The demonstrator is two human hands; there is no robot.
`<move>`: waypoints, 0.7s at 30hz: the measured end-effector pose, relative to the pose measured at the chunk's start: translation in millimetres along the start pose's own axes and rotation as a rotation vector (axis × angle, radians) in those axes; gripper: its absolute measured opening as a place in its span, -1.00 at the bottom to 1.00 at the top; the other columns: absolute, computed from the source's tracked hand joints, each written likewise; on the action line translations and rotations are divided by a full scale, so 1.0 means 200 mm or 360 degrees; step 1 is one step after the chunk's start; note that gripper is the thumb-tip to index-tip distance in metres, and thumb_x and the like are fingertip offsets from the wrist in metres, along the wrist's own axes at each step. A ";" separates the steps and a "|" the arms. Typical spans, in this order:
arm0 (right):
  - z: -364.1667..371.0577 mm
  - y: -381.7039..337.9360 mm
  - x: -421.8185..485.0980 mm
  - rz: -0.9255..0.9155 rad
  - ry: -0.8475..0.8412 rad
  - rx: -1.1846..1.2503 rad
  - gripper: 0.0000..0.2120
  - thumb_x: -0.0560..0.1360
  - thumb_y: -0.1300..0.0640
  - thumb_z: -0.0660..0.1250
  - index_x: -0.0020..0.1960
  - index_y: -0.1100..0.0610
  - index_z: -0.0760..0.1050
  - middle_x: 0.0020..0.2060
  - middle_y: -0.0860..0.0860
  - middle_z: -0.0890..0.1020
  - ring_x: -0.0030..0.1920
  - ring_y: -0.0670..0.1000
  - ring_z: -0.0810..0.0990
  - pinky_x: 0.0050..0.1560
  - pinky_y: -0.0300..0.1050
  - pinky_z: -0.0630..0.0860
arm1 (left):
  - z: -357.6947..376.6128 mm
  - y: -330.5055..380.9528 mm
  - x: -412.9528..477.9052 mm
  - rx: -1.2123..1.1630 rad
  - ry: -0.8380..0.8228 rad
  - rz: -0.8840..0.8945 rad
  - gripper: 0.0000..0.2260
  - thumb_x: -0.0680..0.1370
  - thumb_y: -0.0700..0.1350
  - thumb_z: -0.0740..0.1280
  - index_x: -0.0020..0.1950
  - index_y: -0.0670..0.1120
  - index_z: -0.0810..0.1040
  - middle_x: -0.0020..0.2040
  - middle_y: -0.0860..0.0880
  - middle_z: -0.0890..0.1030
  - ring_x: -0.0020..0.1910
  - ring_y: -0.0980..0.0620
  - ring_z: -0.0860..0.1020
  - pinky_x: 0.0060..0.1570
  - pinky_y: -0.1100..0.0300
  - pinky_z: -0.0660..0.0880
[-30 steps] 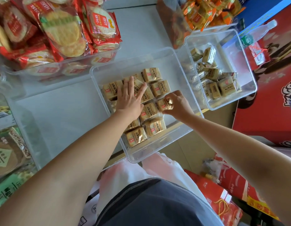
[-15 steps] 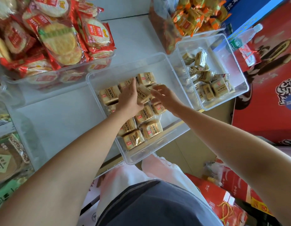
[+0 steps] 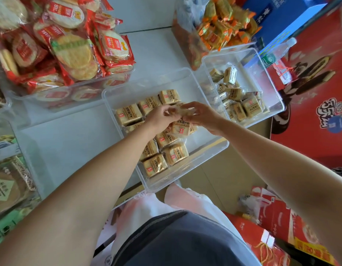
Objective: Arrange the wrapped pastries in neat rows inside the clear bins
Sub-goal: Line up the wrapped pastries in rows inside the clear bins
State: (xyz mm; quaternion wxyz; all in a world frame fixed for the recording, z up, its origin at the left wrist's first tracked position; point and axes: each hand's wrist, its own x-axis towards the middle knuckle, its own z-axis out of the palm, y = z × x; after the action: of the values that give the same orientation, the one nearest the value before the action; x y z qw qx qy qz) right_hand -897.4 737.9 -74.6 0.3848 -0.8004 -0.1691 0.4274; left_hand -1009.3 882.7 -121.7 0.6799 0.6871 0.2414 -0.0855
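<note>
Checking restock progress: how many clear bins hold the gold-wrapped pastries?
2: the middle bin, pastries in rows, and the right bin beside it, pastries jumbled. None looks hidden.

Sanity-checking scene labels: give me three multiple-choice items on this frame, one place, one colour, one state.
1. The left hand and right hand are over: A cracker bin; B middle bin; C bottle-side bin.
2. The cracker wrappers are mostly: A blue; B purple; C red.
3. The pastries in the bottle-side bin lie: A jumbled; B in neat rows; C in one stack.
Answers: B, both hands meet above it; C, red packs fill that bin; A, they point every way.
</note>
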 end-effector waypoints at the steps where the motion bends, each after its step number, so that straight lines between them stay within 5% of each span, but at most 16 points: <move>1: -0.01 0.00 0.00 0.0016 0.0004 -0.0051 -0.64 0.45 0.31 0.39 0.21 0.11 0.47 -0.01 0.09 0.57 -0.08 -0.04 0.57 -0.15 -0.27 0.54 | 0.01 0.00 0.01 -0.0030 -0.0010 -0.0004 -0.69 0.47 0.07 0.45 0.17 0.02 0.58 0.02 -0.07 0.66 0.01 -0.09 0.64 0.03 -0.10 0.60; 7: -0.04 0.01 -0.04 0.0070 -0.0005 -0.0444 -0.66 0.46 0.20 0.40 0.22 0.10 0.48 0.13 0.11 0.58 0.03 0.15 0.62 0.04 0.06 0.59 | 0.04 -0.01 0.02 -0.0075 -0.0099 -0.0107 -0.78 0.50 -0.05 0.43 0.14 -0.03 0.59 0.10 -0.11 0.64 0.08 -0.10 0.61 0.11 -0.07 0.58; 10: -0.05 0.01 -0.06 0.0107 -0.0011 -0.0458 -0.66 0.47 0.19 0.39 0.23 0.13 0.47 0.01 0.11 0.60 -0.13 0.06 0.64 -0.05 -0.07 0.62 | 0.06 0.02 0.00 -0.0025 -0.0164 -0.0144 -0.75 0.54 -0.05 0.39 0.21 -0.05 0.55 0.15 -0.11 0.60 0.14 -0.08 0.58 0.07 0.06 0.55; 15: -0.09 0.03 -0.09 0.0292 0.0171 -0.0230 -0.75 0.49 0.28 0.35 0.15 0.23 0.46 0.00 0.26 0.61 -0.22 0.04 0.64 -0.18 -0.22 0.62 | 0.08 0.01 -0.05 0.0531 -0.0225 0.0009 -0.39 0.37 0.11 0.53 0.31 -0.07 0.41 0.11 0.01 0.57 0.11 0.01 0.53 0.12 0.06 0.47; 21: -0.11 0.06 -0.13 0.0281 0.0030 -0.0703 -0.62 0.49 0.11 0.37 0.26 0.17 0.41 0.16 0.10 0.54 0.07 0.04 0.57 0.12 -0.10 0.53 | 0.12 -0.01 -0.04 0.0612 -0.0250 0.0031 -0.56 0.38 0.04 0.54 0.15 -0.08 0.52 0.04 0.02 0.62 0.05 0.01 0.56 0.08 0.10 0.49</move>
State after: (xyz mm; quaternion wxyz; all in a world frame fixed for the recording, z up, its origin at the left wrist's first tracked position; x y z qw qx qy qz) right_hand -895.5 703.3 -61.6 0.1630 -0.8808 -0.1841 0.4046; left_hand -1012.0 856.6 -122.1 0.5537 0.7978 0.1602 -0.1767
